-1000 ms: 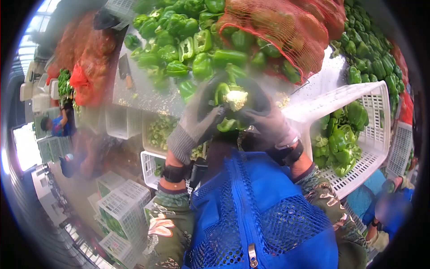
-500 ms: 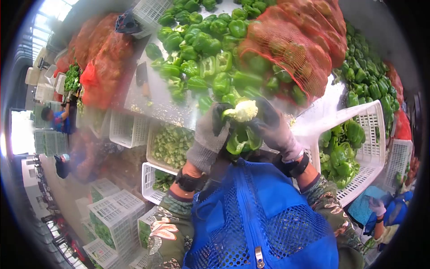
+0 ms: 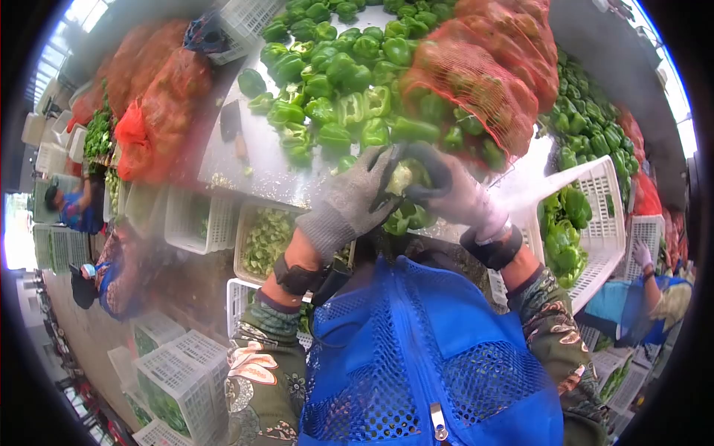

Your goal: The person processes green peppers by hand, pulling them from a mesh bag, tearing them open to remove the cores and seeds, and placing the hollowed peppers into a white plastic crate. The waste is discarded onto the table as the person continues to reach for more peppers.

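In the head view, my left hand (image 3: 355,192), in a grey knit glove with dark fingertips, closes on the left side of a green bell pepper (image 3: 408,175). From the other side my right hand (image 3: 455,187), in a pale glove with dark fingers, grips the same pepper. Its pale inside shows between my fingertips, partly hidden by them. Just beneath, an opened green pepper piece (image 3: 407,218) hangs close under my hands. Many whole and cut green peppers (image 3: 342,70) lie on the metal table (image 3: 260,167) beyond.
A knife (image 3: 232,123) lies at the table's left. A red mesh bag (image 3: 483,82) of peppers spills at the back right. Left of me stands a bin (image 3: 271,236) of pale pepper scraps; at right, a white crate (image 3: 599,223) holds peppers. Other people (image 3: 647,297) work at both sides.
The white seedy core with its stem, held up between my hands before, no longer shows. Both hands have moved slightly up and drawn closer around the pepper.
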The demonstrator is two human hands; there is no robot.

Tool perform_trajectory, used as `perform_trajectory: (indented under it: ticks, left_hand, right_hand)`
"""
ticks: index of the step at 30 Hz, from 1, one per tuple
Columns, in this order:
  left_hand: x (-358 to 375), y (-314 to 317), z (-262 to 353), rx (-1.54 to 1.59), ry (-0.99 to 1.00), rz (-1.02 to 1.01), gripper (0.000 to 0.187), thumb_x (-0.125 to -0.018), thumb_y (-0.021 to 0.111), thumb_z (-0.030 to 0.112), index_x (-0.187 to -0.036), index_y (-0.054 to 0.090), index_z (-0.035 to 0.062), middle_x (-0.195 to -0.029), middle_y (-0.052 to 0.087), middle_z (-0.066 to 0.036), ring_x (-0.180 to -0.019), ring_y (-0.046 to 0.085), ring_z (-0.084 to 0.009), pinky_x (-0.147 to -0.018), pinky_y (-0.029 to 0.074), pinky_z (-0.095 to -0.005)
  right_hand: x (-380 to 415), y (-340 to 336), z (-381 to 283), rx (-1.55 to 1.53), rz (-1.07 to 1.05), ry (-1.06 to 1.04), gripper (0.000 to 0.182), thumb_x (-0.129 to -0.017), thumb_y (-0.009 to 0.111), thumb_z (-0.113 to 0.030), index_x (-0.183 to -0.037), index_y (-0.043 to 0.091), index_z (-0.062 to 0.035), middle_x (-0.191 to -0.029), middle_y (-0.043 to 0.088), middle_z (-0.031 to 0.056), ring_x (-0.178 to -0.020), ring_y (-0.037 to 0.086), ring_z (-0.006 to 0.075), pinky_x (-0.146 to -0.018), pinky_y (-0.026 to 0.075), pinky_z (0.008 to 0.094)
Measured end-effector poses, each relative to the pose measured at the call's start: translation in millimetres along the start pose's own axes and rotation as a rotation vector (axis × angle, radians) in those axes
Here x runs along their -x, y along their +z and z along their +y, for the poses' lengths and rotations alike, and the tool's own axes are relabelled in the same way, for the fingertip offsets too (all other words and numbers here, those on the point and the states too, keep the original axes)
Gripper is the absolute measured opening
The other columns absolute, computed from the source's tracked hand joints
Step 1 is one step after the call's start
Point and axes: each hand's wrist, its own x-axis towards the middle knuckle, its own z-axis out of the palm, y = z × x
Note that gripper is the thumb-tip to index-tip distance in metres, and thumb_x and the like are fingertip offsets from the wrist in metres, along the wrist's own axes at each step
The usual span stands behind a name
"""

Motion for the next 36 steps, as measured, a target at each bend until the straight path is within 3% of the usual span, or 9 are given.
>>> perform_trajectory:
  ticks: [6,13,17,20,25,27,28,33,36]
  left_hand:
    - [8.5,25.2,-10.6,-0.185,0.018,0.279,0.064,-0.080,0.070,0.013,-0.136,0.041,0.0035,-0.125,0.051,-0.018,-0.107,0.059,-0.0353,-0.091,0.050,-0.0383]
    - [0.2,14.7,-27.0,1.790,-0.167,0.637,0.034,-0.092,0.053,0.021,-0.121,0.054,0.0033,-0.111,0.061,-0.010,-0.099,0.062,-0.0204,-0.091,0.049,-0.0320]
    - [89.9,-36.5,-102.0,0.802,-0.494,0.614,0.049,-0.090,0.062,0.020,-0.133,0.045,0.0037,-0.120,0.058,-0.012,-0.110,0.059,-0.0285,-0.099,0.046,-0.0440]
    - [126.3,-28.6,-112.9,-0.509,-0.704,-0.127,0.061,-0.084,0.068,0.015,-0.138,0.041,0.0049,-0.126,0.053,-0.011,-0.109,0.058,-0.0236,-0.093,0.050,-0.0327]
    - [73.4,-3.7,-33.4,0.584,-0.434,0.180,0.069,-0.082,0.070,0.013,-0.142,0.036,0.0055,-0.129,0.050,-0.016,-0.115,0.054,-0.0254,-0.098,0.045,-0.0345]
    - [52.5,16.4,-19.1,0.181,-0.258,0.221,0.060,-0.085,0.060,-0.001,-0.140,0.037,0.0026,-0.131,0.051,-0.015,-0.117,0.053,-0.0192,-0.101,0.043,-0.0315]
    - [51.3,22.0,-24.2,0.266,-0.271,0.247,0.059,-0.085,0.059,-0.002,-0.140,0.037,0.0019,-0.131,0.051,-0.016,-0.118,0.052,-0.0192,-0.102,0.042,-0.0315]
    - [43.8,44.2,-40.2,0.747,-0.263,0.390,0.061,-0.083,0.063,0.003,-0.139,0.038,-0.0001,-0.126,0.053,-0.018,-0.116,0.054,-0.0250,-0.102,0.042,-0.0336]
    - [34.5,27.7,-23.4,-0.302,-0.250,0.263,0.061,-0.082,0.067,0.022,-0.134,0.044,0.0002,-0.116,0.054,-0.021,-0.103,0.057,-0.0355,-0.086,0.049,-0.0394]
  right_hand:
    - [8.2,9.4,7.7,-0.093,0.062,0.189,0.030,-0.083,0.069,-0.013,-0.107,0.057,-0.0013,-0.101,0.061,0.0059,-0.095,0.053,0.0114,-0.086,0.044,0.0282]
    - [17.7,47.9,3.9,-0.560,0.280,0.229,0.037,-0.085,0.071,-0.017,-0.117,0.060,-0.0048,-0.107,0.062,0.0013,-0.099,0.057,0.0108,-0.088,0.046,0.0258]
    - [23.3,35.1,10.8,-0.721,0.222,0.348,0.033,-0.087,0.068,-0.013,-0.118,0.060,-0.0049,-0.108,0.062,0.0011,-0.100,0.056,0.0099,-0.089,0.046,0.0253]
    - [24.5,44.1,4.0,-0.776,0.276,0.293,0.029,-0.091,0.064,-0.015,-0.118,0.060,-0.0047,-0.108,0.062,0.0019,-0.101,0.056,0.0108,-0.089,0.046,0.0262]
    - [12.8,66.3,20.4,-0.340,0.316,0.066,0.031,-0.099,0.048,-0.026,-0.117,0.060,-0.0027,-0.111,0.062,0.0079,-0.100,0.058,0.0137,-0.088,0.048,0.0290]
    - [7.8,74.3,35.2,-0.455,0.284,0.093,0.040,-0.101,0.041,-0.033,-0.117,0.059,-0.0007,-0.112,0.063,0.0107,-0.100,0.059,0.0155,-0.088,0.048,0.0303]
    - [2.6,76.9,37.7,-1.108,0.254,0.376,0.053,-0.102,0.034,-0.042,-0.119,0.056,0.0026,-0.114,0.063,0.0143,-0.103,0.060,0.0212,-0.090,0.049,0.0337]
    - [-1.3,91.9,15.4,-1.584,0.229,0.096,0.052,-0.100,0.037,-0.042,-0.120,0.056,0.0019,-0.117,0.062,0.0153,-0.106,0.060,0.0247,-0.095,0.048,0.0376]
    - [1.6,95.8,26.3,-1.635,0.346,0.242,0.043,-0.100,0.038,-0.034,-0.122,0.055,-0.0001,-0.116,0.063,0.0127,-0.107,0.060,0.0233,-0.095,0.048,0.0378]
